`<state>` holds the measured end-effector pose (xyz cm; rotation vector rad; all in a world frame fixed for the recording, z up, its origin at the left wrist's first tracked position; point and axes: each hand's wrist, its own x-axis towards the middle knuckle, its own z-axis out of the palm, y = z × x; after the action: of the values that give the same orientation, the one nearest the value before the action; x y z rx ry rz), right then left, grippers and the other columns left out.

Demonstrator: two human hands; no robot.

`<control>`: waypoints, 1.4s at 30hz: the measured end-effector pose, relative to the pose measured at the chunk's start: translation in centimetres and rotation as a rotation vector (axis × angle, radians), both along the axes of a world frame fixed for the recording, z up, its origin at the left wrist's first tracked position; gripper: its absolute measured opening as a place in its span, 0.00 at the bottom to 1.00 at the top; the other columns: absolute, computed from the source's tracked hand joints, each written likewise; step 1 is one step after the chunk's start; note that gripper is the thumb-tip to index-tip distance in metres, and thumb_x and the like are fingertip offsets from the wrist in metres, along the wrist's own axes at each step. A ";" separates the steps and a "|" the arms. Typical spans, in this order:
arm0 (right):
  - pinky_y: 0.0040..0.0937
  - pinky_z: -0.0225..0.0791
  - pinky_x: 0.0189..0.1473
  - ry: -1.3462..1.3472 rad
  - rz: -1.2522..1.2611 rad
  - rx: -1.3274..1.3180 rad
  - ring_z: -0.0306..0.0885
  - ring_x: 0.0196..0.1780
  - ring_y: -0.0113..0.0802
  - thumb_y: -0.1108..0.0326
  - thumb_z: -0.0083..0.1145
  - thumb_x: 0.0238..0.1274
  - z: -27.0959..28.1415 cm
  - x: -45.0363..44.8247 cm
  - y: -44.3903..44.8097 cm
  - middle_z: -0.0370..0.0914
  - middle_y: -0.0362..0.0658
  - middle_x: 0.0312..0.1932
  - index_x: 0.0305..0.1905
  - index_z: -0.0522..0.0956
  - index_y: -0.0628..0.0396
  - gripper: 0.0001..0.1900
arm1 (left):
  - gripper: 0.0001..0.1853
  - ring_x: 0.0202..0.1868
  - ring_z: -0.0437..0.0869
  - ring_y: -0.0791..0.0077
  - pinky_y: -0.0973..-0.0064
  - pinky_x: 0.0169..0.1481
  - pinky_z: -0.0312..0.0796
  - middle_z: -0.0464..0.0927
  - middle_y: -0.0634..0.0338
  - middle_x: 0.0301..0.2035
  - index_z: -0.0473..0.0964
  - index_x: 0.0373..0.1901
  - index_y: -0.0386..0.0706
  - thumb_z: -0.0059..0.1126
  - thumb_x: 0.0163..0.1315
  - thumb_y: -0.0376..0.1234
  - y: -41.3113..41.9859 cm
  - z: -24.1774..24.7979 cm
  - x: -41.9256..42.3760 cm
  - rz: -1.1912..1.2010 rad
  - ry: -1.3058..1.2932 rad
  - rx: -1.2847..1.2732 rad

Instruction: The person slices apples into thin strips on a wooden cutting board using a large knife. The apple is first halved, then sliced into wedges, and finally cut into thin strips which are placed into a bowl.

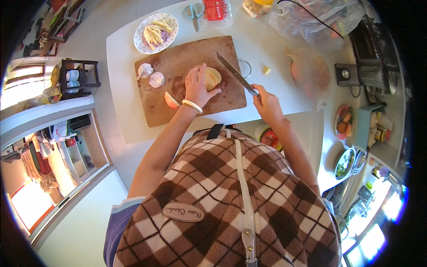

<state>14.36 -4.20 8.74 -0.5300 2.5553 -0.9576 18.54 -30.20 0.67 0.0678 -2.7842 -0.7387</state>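
Note:
A wooden cutting board (pixel 196 53) lies on the white table in front of me. My left hand (pixel 198 83) presses on a pale, cut round vegetable (pixel 211 78), fingers along its far side and thumb at its near side. In my right hand (pixel 268 105) is the handle of a kitchen knife (pixel 235 71). Its blade points away and to the left, over the board's right part, apart from the vegetable. A wedge with reddish skin (pixel 171 100) rests left of my left wrist. Two garlic bulbs (pixel 156 79) sit near the board's left edge.
Behind the board stand a patterned bowl (pixel 138 43) with pale yellow strips, scissors (pixel 193 15) and a red packet (pixel 215 10). A yellowish scrap (pixel 266 70) lies to the right. Plastic bags (pixel 310 26) and a blurred covered item (pixel 310 73) occupy the right side.

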 end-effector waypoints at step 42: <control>0.49 0.72 0.36 0.146 0.136 0.165 0.77 0.33 0.56 0.71 0.49 0.66 -0.5 2.1 -1.2 0.75 0.54 0.32 0.68 0.69 0.47 0.25 | 0.47 0.68 0.60 0.47 0.53 0.70 0.58 0.62 0.46 0.64 0.61 0.66 0.38 0.76 0.45 0.42 0.3 0.0 1.6 0.079 0.073 0.109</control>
<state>16.44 -5.40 8.28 -0.7390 2.6554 -0.6770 20.11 -29.88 0.66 0.1664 -2.6542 -0.8552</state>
